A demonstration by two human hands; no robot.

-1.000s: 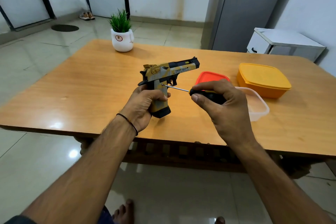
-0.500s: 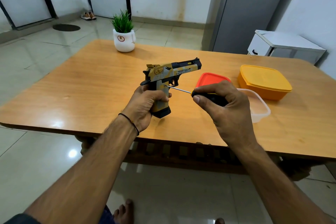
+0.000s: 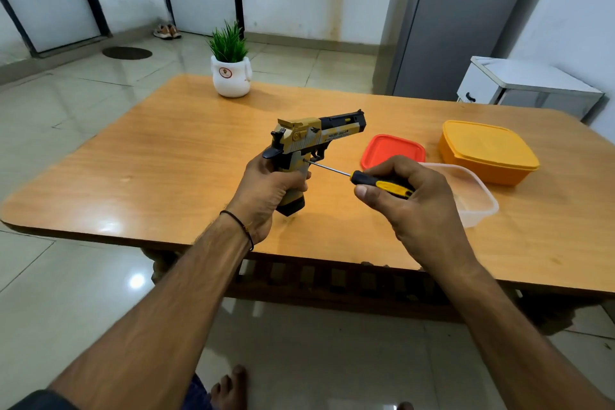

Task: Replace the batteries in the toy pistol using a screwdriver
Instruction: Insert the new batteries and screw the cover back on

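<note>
A gold and black toy pistol [image 3: 316,135] is held upright above the wooden table [image 3: 173,156], barrel pointing right. My left hand [image 3: 269,190] is wrapped around its grip. My right hand [image 3: 412,203] grips the black and yellow handle of a screwdriver [image 3: 382,183]. The thin metal shaft runs up and left, and its tip touches the side of the grip just under the trigger guard. My fingers hide most of the grip and the rear of the screwdriver handle.
A clear plastic container [image 3: 476,196] sits open just behind my right hand, with its red lid [image 3: 392,150] beside it. A closed orange container [image 3: 486,150] stands further right. A white pot with a green plant [image 3: 231,73] is at the table's far edge.
My right hand's fingers have shifted on the screwdriver handle, so its yellow stripe now shows. The pistol and the tip's contact point have barely moved.
</note>
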